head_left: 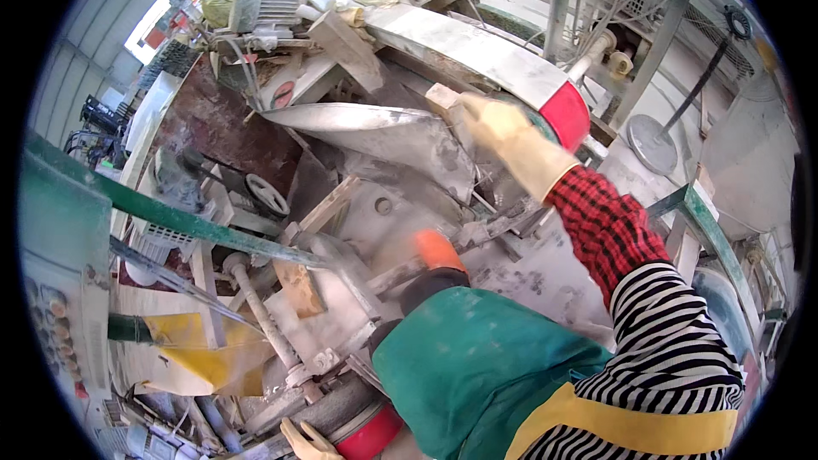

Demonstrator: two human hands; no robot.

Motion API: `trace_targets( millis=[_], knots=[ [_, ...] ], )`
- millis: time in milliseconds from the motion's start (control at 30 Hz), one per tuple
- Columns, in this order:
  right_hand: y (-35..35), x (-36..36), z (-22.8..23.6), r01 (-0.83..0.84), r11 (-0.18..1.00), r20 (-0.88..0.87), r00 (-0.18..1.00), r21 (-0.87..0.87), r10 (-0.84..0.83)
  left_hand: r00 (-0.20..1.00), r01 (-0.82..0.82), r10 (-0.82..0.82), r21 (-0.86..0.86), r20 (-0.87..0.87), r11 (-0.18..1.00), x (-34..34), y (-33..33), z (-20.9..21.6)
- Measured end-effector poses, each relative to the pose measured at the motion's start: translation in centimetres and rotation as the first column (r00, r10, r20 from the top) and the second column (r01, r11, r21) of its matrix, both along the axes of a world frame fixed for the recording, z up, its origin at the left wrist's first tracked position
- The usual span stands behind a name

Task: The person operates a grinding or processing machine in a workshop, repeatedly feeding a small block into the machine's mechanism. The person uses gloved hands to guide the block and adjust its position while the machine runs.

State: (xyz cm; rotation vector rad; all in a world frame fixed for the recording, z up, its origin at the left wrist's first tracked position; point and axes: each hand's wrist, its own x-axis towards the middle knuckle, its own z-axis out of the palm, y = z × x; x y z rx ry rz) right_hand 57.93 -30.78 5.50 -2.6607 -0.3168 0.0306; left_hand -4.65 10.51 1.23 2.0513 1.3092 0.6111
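My right hand point(509, 136), in a cream rubber glove with a red-and-black checked sleeve, reaches out ahead and to the right. It is smeared by motion. A pale wooden block point(442, 99) is right at its fingertips; whether the fingers grip it I cannot tell. Just beyond the wrist is the red end point(567, 117) of a long curved white rail point(464, 38). My left hand point(308, 442), also gloved, is partly cut off at the lower edge. Its fingers are apart, beside a curved dusty grey rim with a red side point(371, 433).
A bent metal sheet point(375, 132) lies ahead among planks and debris. A green bar point(196, 226) crosses the left side. A shoe with an orange toe point(439, 251) stands on the dusty floor. Another person point(213, 0) is at the far left. A green frame point(711, 243) stands at right.
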Motion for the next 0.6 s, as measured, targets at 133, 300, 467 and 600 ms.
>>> trace_targets(
  millis=[133, 300, 467, 600],
  knots=[
    [13.2, -4.8, -4.8, -0.296, 0.909, 0.037, 0.954, 0.295, 0.299, 0.907, 0.208, -0.020, 0.407, -0.421, 0.889, 1.3, -0.4, -0.2],
    [25.2, -15.6, -8.5, -0.353, 0.759, -0.061, 0.887, 0.546, 0.457, 0.852, 0.266, -0.011, 0.415, -0.523, 0.870, 1.9, -1.2, 1.3],
    [25.1, -20.7, -8.3, -0.492, 0.845, -0.354, 0.768, 0.207, 0.534, 0.859, 0.200, 0.055, 0.432, -0.508, 0.879, 2.1, -2.7, 2.0],
    [26.2, -20.3, -10.8, -0.450, 0.873, -0.363, 0.794, 0.189, 0.488, 0.876, 0.195, 0.072, 0.485, -0.477, 0.853, 2.8, -3.4, 2.2]
  ],
)
